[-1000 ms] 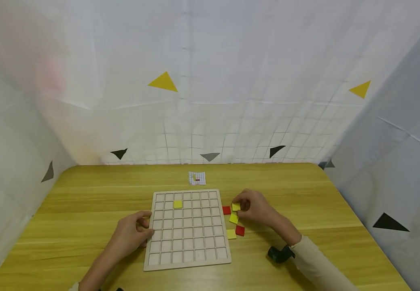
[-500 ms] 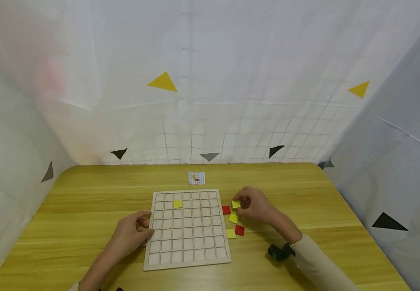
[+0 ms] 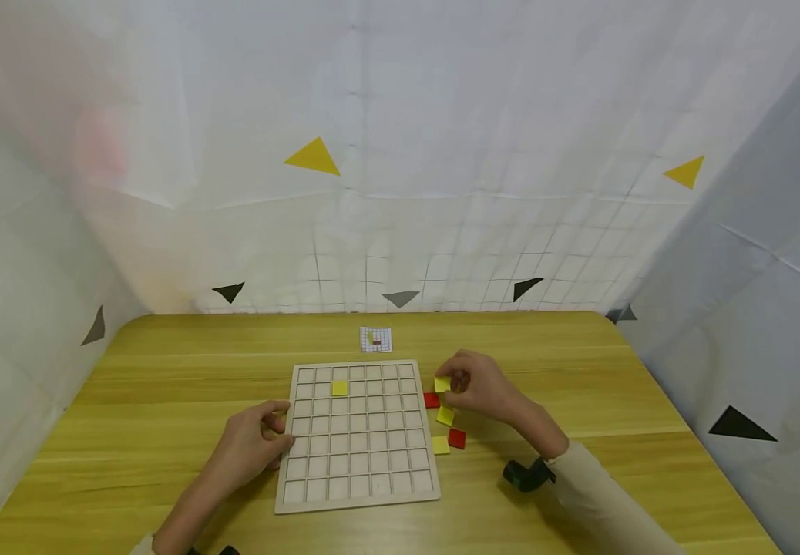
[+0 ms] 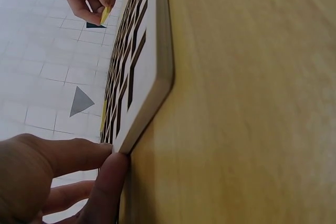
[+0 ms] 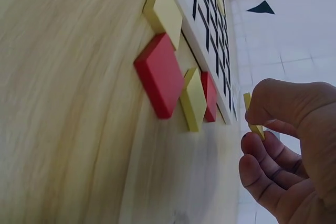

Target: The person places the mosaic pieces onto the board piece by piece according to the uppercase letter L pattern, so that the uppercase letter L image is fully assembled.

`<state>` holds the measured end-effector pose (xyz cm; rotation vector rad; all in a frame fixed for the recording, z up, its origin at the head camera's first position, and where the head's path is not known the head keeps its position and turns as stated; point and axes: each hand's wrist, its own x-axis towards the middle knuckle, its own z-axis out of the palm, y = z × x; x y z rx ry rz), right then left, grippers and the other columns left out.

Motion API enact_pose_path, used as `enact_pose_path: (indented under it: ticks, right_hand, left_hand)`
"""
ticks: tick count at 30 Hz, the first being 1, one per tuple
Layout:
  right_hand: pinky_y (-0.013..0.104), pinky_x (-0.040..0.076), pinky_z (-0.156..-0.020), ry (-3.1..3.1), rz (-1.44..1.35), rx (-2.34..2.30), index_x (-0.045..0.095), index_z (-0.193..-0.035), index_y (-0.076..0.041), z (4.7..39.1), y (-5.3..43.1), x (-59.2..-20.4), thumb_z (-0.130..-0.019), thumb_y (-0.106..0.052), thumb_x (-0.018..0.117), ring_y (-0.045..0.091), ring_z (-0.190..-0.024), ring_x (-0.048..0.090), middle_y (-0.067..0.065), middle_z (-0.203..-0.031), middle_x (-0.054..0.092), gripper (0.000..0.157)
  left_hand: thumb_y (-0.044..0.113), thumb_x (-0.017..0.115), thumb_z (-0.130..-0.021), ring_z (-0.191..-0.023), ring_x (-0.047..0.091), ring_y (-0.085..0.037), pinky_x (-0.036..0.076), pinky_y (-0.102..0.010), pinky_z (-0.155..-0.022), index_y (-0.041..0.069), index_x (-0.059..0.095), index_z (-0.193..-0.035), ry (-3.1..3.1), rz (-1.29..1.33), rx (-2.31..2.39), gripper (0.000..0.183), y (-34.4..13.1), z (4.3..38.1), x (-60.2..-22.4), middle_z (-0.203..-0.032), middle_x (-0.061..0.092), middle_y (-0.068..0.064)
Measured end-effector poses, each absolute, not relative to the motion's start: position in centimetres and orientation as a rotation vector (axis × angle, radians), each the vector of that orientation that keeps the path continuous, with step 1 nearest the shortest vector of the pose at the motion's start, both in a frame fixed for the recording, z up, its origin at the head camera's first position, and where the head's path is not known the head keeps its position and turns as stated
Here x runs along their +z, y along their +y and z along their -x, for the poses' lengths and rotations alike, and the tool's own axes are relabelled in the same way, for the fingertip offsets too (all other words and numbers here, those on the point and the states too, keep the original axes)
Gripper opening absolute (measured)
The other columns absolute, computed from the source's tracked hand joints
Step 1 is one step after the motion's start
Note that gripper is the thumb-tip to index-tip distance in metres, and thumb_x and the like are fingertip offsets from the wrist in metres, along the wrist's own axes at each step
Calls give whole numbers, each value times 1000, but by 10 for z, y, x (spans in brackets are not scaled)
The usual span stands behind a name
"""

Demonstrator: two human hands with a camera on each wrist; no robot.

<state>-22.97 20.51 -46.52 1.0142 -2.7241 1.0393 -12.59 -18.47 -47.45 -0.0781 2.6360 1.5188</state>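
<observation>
My right hand [image 3: 486,389] pinches a yellow square tile [image 3: 442,384] between thumb and fingers, just right of the board; the right wrist view shows this tile [image 5: 256,129] raised off the table. My left hand [image 3: 250,443] touches the left edge of the pale wooden grid board [image 3: 358,506], thumb and forefinger set apart along it. One yellow tile [image 3: 340,388] lies in a cell in the board's upper part. Beside the board's right edge lie a red tile [image 3: 431,400], a yellow tile [image 3: 445,416], another red tile [image 3: 457,438] and another yellow tile [image 3: 441,445].
A small printed grid card [image 3: 375,339] with coloured squares lies behind the board on the wooden table [image 3: 546,339]. White sheeting [image 3: 442,116] with yellow and dark triangles stands around the table's back and sides. A black wrist device [image 3: 528,475] sits by the right sleeve.
My right hand has lifted the yellow tile a little and shifted it slightly left and away, toward the board. My left hand stays at the board's edge.
</observation>
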Motion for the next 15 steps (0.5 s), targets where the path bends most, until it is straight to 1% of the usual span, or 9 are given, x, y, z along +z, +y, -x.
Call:
enact_pose_path:
  ticks: [8, 12, 15]
  right_hand:
    - [24, 54, -59, -2730, -1020, 1035, 75, -99, -10, 230, 196, -463, -74, -1, 77, 12, -70, 58, 0, -87, 61, 27]
    - [25, 55, -60, -2722, -1047, 1069, 75, -101, -8, 231, 190, -462, -74, -1, 78, 11, -71, 58, 1, -87, 61, 28]
    - [25, 56, -61, -2722, -1073, 1096, 75, -102, -7, 230, 186, -461, -75, -1, 79, 14, -72, 60, 3, -89, 61, 28]
  left_hand:
    - [-4, 78, -81, -67, 63, -18, 57, -30, -49, -3, 61, -131, 2635, 73, 1518, 53, -182, 126, -471, -91, 61, -9]
    - [-4, 77, -81, -66, 62, -18, 57, -30, -49, -3, 61, -131, 2639, 75, 1516, 53, -182, 126, -472, -91, 61, -9]
    - [-5, 77, -80, -65, 62, -18, 57, -30, -49, -3, 61, -131, 2632, 88, 1521, 53, -182, 126, -473, -91, 61, -9]
